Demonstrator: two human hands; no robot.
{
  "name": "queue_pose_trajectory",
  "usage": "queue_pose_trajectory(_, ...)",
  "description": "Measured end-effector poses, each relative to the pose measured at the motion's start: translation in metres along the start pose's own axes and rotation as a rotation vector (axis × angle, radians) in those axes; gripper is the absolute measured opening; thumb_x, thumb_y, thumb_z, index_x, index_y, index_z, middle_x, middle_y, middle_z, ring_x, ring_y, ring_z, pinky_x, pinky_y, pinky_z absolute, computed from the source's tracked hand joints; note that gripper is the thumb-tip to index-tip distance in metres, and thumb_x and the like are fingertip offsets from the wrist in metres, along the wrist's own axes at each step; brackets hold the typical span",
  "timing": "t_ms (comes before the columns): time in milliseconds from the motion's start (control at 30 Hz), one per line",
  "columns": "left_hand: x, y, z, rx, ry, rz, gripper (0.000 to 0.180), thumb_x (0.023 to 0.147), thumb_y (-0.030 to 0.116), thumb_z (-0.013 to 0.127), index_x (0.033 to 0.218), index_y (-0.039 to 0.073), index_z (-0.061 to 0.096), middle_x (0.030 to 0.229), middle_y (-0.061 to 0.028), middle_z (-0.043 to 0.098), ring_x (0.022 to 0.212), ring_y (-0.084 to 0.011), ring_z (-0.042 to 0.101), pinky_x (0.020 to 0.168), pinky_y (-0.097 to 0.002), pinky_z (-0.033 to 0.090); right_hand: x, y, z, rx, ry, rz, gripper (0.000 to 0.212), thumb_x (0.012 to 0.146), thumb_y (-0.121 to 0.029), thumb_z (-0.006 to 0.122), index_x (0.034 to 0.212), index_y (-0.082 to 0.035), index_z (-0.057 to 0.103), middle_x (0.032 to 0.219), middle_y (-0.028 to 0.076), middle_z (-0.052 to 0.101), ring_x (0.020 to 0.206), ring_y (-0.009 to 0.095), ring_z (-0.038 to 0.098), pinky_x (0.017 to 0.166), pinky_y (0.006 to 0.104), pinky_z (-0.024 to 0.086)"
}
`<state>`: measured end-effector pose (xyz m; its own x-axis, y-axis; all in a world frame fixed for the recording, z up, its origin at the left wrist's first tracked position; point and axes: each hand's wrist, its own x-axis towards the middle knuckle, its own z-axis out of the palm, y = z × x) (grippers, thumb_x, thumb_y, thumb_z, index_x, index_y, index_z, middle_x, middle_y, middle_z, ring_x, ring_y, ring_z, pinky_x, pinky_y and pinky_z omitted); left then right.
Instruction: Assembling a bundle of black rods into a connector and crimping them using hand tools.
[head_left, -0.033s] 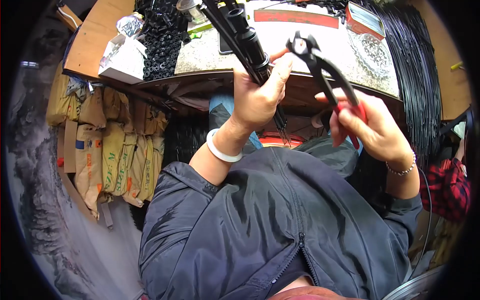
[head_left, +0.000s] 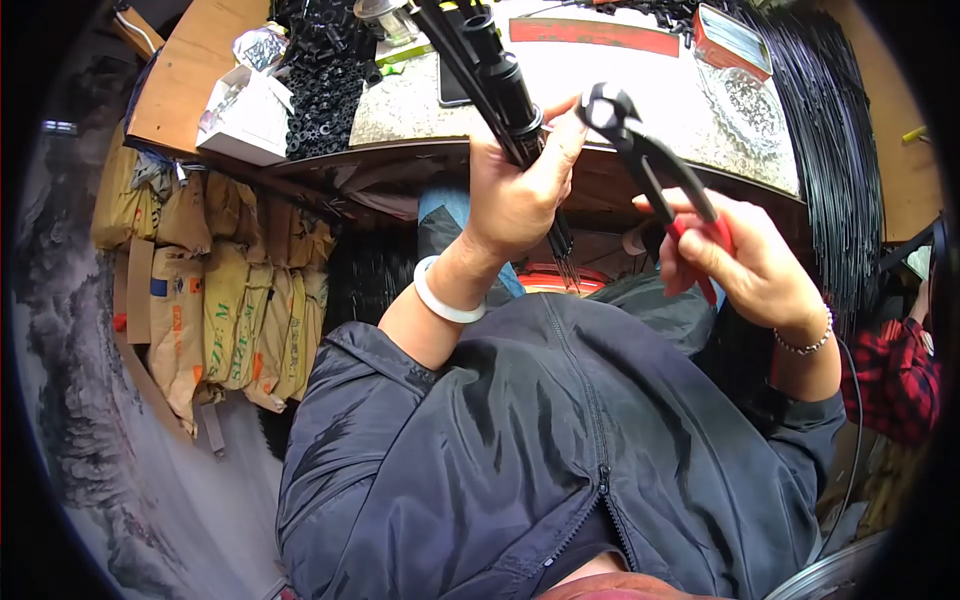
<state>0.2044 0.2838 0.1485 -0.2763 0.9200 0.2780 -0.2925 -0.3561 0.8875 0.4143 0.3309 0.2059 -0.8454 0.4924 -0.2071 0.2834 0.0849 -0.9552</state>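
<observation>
In my left hand [head_left: 520, 195], fingers closed, is what looks like a folded black umbrella frame [head_left: 505, 95]. It is a bundle of dark tubes and rods, tilted up and to the left, with thin wire ends below the hand. My right hand [head_left: 740, 255] is wrapped round the red handles of black end-cutting pincers [head_left: 655, 160]. The pincers' head is beside my left thumb and index fingertips. Whether the jaws grip anything is too blurred to tell.
Behind my hands is a worktable [head_left: 400, 115] with a pile of small black parts [head_left: 325, 105], a white box [head_left: 245, 115], a red strip [head_left: 595, 35] and a glass dish [head_left: 745, 105]. Long black wires [head_left: 830, 140] hang over its right side. A person in a checked sleeve [head_left: 900, 380] is at right.
The pincers' head has come down slightly and its handles are closer together, with the jaws less spread. My left hand and the umbrella frame have barely shifted.
</observation>
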Motion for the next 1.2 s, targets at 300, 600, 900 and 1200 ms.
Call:
queue_pose_trajectory(300,0.004,-0.003,0.005,0.148,-0.08,0.035,0.024,0.094,0.006,0.048,0.106,-0.014,0.055,0.048,0.0052,0.04,0.037,0.0006,0.033,0.037,-0.0161,0.029,0.0,-0.015,-0.007,-0.217,-0.036,0.062,0.022,0.093,-0.015,0.054,0.108,0.0,0.051,0.066,0.007,0.057,0.06,0.014,0.056,0.06,0.0278,0.048)
queue_pose_trajectory(600,0.002,-0.002,0.001,0.246,-0.033,0.091,0.017,0.085,-0.002,0.054,0.096,-0.006,0.066,0.071,0.0029,0.057,0.066,-0.0034,0.049,0.058,-0.0198,0.041,-0.002,-0.037,-0.011,-0.113,-0.143,0.366,0.023,0.096,-0.025,0.05,0.096,-0.002,0.051,0.056,0.002,0.049,0.046,0.007,0.044,0.044,0.0232,0.036)
queue_pose_trajectory(900,0.006,0.008,0.009,0.043,-0.023,-0.037,0.011,0.09,0.001,0.049,0.092,-0.006,0.058,0.06,-0.001,0.052,0.039,0.0003,0.035,0.034,-0.0166,0.027,0.003,-0.009,0.004,-0.123,-0.02,0.047,0.029,0.097,-0.021,0.046,0.115,0.0,0.048,0.058,-0.001,0.049,0.048,0.006,0.046,0.048,0.0201,0.038)
queue_pose_trajectory(1200,0.007,0.013,0.005,0.278,-0.066,0.137,0.01,0.08,-0.008,0.056,0.083,-0.005,0.065,0.084,-0.0114,0.069,0.072,-0.0097,0.06,0.063,-0.0234,0.048,-0.005,-0.034,-0.007,-0.409,0.046,0.159,0.026,0.095,-0.027,0.05,0.09,-0.002,0.048,0.059,-0.003,0.038,0.052,0.004,0.034,0.047,0.0216,0.032)
